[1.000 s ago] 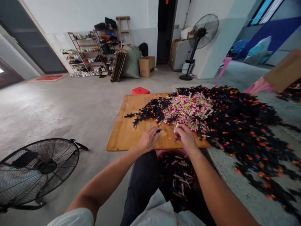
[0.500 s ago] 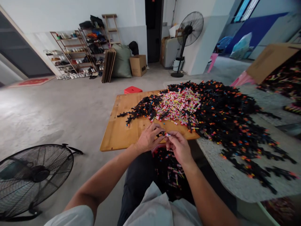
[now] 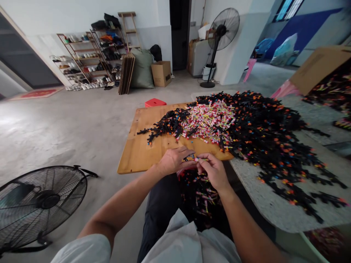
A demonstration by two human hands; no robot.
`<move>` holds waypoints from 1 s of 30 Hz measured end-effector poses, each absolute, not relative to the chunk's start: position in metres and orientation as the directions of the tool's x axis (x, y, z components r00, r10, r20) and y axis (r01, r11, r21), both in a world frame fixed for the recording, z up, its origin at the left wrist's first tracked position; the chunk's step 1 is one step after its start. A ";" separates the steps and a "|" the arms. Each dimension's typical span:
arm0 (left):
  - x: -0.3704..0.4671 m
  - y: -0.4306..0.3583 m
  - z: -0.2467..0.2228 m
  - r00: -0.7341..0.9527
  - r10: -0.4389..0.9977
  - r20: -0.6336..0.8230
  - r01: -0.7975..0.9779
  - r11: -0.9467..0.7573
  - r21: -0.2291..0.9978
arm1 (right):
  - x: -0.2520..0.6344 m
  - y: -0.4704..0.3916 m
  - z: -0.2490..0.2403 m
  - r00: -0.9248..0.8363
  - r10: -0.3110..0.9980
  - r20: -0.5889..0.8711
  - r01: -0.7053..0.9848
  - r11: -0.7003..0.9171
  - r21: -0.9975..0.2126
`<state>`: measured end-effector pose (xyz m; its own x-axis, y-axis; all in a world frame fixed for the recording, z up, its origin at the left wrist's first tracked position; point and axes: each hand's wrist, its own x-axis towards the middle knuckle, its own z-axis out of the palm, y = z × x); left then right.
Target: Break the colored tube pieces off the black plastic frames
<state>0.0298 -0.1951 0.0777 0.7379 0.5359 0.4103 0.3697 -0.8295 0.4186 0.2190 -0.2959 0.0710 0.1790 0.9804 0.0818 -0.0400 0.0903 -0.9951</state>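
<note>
- Apart a second ago, the left hand (image 3: 171,161) and right hand (image 3: 216,173) now meet at the worktop's (image 3: 142,153) near edge, centre frame, bringing both held pieces end to end; careful alignment seems to matter.
- Left fingers curl nearly closed round a small black piece (image 3: 189,157), partly hiding it; right fingers pinch a slim tube (image 3: 196,159). Whether the pieces are joined, I cannot tell.
- Beyond lie piled tubes (image 3: 208,118); a black heap (image 3: 263,124) crowds the right.
- Lower left: floor fan (image 3: 48,201), well apart.
</note>
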 end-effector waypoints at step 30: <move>-0.033 -0.112 0.034 0.263 0.960 0.095 0.806 -0.272 0.526 | 0.280 -0.333 -0.050 0.136 0.990 -0.036 0.615 -0.113 -0.781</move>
